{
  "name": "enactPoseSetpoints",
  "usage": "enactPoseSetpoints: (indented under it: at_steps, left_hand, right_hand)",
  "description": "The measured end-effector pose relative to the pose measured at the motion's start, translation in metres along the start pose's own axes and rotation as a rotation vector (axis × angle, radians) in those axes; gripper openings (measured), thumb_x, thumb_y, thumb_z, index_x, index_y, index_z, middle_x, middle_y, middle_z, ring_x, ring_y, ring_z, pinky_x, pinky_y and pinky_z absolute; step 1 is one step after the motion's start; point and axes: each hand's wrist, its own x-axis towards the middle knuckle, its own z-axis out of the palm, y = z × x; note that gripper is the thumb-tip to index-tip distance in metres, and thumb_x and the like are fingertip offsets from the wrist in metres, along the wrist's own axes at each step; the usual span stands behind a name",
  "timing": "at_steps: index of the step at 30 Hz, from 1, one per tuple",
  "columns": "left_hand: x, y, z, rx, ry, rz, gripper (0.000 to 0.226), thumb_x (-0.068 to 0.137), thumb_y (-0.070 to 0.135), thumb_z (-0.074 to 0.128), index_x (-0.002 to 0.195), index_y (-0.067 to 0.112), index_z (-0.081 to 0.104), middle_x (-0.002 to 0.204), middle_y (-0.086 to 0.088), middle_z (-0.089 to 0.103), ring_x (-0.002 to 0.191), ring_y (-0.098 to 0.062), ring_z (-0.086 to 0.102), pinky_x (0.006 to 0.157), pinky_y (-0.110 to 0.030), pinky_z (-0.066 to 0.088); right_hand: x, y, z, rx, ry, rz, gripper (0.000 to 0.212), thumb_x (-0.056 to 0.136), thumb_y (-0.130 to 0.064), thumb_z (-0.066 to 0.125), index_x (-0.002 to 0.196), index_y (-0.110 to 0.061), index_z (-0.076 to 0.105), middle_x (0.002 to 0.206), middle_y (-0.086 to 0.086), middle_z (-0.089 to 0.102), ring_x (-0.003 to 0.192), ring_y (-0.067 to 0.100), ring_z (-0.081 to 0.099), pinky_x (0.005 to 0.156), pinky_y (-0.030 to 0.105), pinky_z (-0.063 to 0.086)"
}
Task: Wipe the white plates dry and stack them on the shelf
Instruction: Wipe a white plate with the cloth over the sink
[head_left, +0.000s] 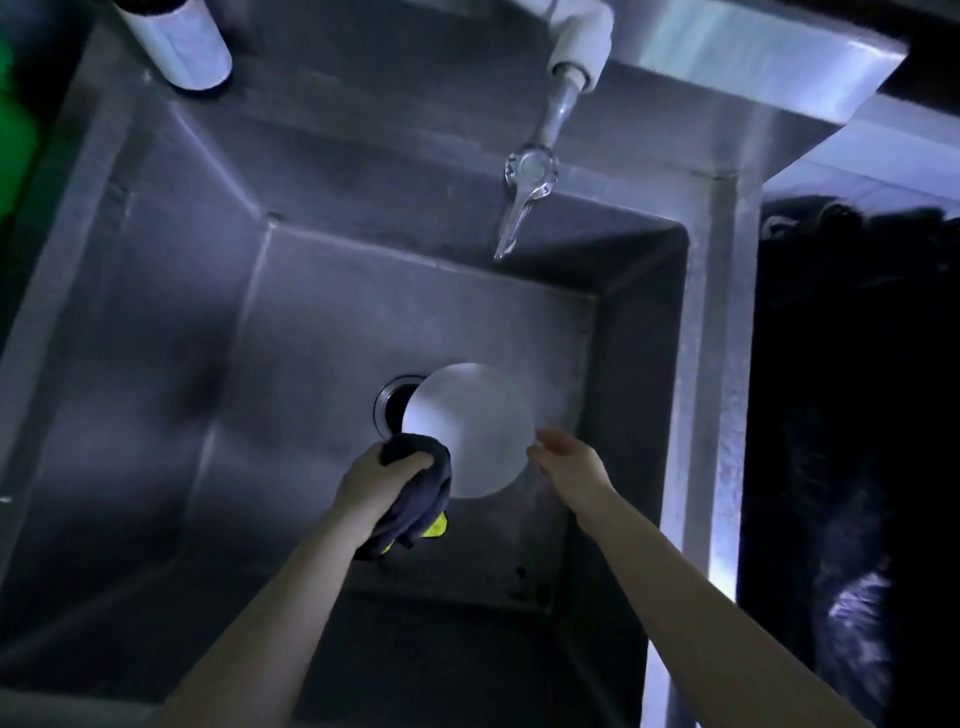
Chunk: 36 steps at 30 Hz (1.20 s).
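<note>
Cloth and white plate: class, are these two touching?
Touching. The head view shows the dark cloth, gripped by the left hand, lying over the white plate's lower-left rim.

The plate (470, 431) is plain white. The cloth (415, 493) is dark blue-grey with a yellow-green patch. The sink (156, 312) is uniform grey metal. The tap (524, 171) is clear below a white fitting.

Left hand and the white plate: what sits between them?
A dark cloth, bunched in the left hand against the white plate; head view.
</note>
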Motion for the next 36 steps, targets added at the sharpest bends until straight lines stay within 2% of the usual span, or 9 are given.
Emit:
enactPoseSetpoints:
  at_steps: [3,10,16,21,24,27,30,32,36]
  left_hand:
    - [0.028,-0.008,0.007,0.008,-0.034,-0.04,0.02,0.071,0.038,0.058,0.078,0.021,0.066,0.056,0.007,0.064,0.064,-0.019,0.065,0.062,-0.03,0.048]
    - [0.063,-0.016,0.017,0.008,0.006,-0.058,0.024,0.075,0.023,0.06,0.099,0.024,0.062,0.082,-0.002,0.071,0.08,-0.022,0.069,0.077,-0.04,0.054]
    - [0.076,-0.017,0.021,-0.089,-0.052,-0.029,0.019,0.079,0.011,0.054,0.095,0.004,0.062,0.07,-0.004,0.063,0.07,-0.023,0.065,0.065,-0.031,0.048]
    - [0.072,-0.019,0.011,-0.123,-0.093,-0.137,0.03,0.076,0.025,0.06,0.103,0.012,0.066,0.072,0.002,0.067,0.073,-0.023,0.068,0.07,-0.031,0.051]
    - [0.065,-0.019,0.01,-0.1,-0.086,-0.163,0.024,0.087,0.021,0.056,0.07,0.032,0.069,0.051,0.012,0.059,0.046,-0.003,0.059,0.047,-0.019,0.045]
    - [0.05,-0.022,0.011,-0.167,-0.113,-0.179,0.003,0.081,0.031,0.067,0.084,0.032,0.067,0.072,0.014,0.07,0.069,-0.008,0.068,0.059,-0.021,0.049]
    - [0.035,-0.021,0.009,-0.161,-0.132,-0.117,0.013,0.077,0.034,0.067,0.089,0.029,0.065,0.076,0.014,0.073,0.079,-0.012,0.07,0.064,-0.02,0.048]
    - [0.023,-0.018,0.003,-0.217,-0.161,-0.085,0.043,0.065,0.039,0.074,0.106,0.04,0.059,0.095,0.008,0.073,0.085,-0.007,0.071,0.071,-0.023,0.052]
    - [-0.008,-0.006,-0.015,-0.242,-0.064,-0.005,0.076,0.047,0.03,0.086,0.111,0.037,0.045,0.105,0.001,0.068,0.085,-0.008,0.071,0.063,-0.019,0.052]
  right_hand:
    - [0.032,0.004,0.009,-0.058,-0.008,0.031,0.041,0.093,-0.023,0.063,0.133,-0.016,0.061,0.122,0.004,0.065,0.104,0.022,0.06,0.088,0.033,0.049]
    - [0.078,0.021,0.023,0.058,-0.022,0.182,0.048,0.094,-0.018,0.063,0.141,-0.018,0.053,0.134,0.008,0.061,0.117,0.031,0.06,0.102,0.046,0.05]
    - [0.094,0.03,0.036,0.103,-0.072,0.198,0.044,0.094,-0.017,0.064,0.137,-0.014,0.058,0.132,0.01,0.063,0.118,0.032,0.059,0.103,0.048,0.049]
    - [0.088,0.027,0.036,0.345,-0.023,0.175,0.042,0.09,-0.009,0.069,0.131,-0.013,0.059,0.122,0.007,0.066,0.109,0.031,0.061,0.086,0.044,0.056]
    - [0.075,0.013,0.031,0.39,-0.017,0.125,0.037,0.094,-0.006,0.062,0.121,-0.028,0.053,0.111,-0.001,0.059,0.102,0.032,0.06,0.083,0.051,0.058]
    - [0.056,-0.002,0.024,0.355,-0.035,0.011,0.04,0.094,-0.003,0.055,0.125,-0.027,0.049,0.112,0.006,0.058,0.102,0.037,0.061,0.075,0.052,0.057]
    - [0.033,-0.015,0.011,0.367,-0.029,-0.075,0.041,0.091,0.0,0.055,0.117,-0.032,0.054,0.108,0.001,0.062,0.097,0.03,0.064,0.065,0.045,0.06]
    - [0.014,-0.021,0.001,0.352,-0.003,-0.141,0.042,0.091,0.0,0.056,0.113,-0.036,0.055,0.103,-0.004,0.064,0.092,0.021,0.065,0.059,0.039,0.06]
    - [-0.029,-0.024,-0.017,0.302,0.084,-0.271,0.045,0.09,-0.001,0.059,0.118,-0.036,0.056,0.112,-0.004,0.067,0.101,0.022,0.066,0.072,0.052,0.062]
